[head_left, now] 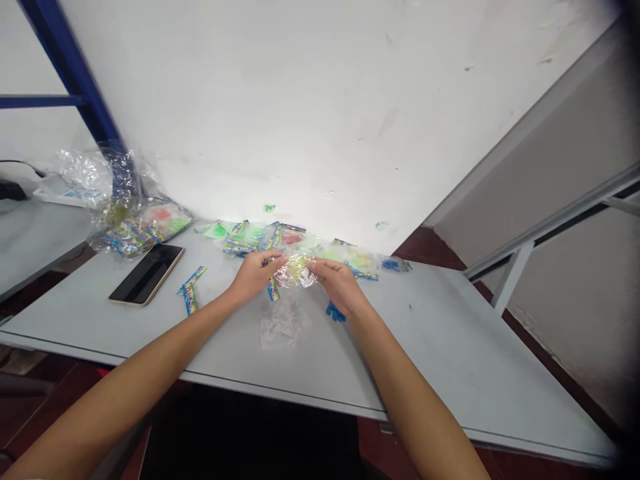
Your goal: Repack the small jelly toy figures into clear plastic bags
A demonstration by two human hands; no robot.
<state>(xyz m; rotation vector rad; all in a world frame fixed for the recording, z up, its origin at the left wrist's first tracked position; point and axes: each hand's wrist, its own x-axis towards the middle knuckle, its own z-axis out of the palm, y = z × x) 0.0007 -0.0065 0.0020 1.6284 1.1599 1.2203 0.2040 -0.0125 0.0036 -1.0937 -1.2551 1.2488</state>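
Between my two hands is a small clear plastic bag [296, 272] with something yellow inside. My left hand [257, 272] pinches its left side, thumb and forefinger together. Its right side is pinched in my right hand [337, 280]. On the table below lies an empty-looking clear plastic wrapper [281, 325]. A blue hand-shaped rubbery piece [336, 311] shows partly from under my right hand. Behind my hands lies a row of clear packets with printed strips, holding green pieces [219, 231] and red pieces [293, 237]. A dark blue piece in a packet [397, 265] lies at the right end.
A smartphone [147, 275] lies on the left of the grey table [440, 347]. Beside it are torn printed strips [190, 293]. A large clear bag of packets [131, 230] stands farther back, against a blue metal post [95, 113]. A white wall [310, 120] rises behind the table.
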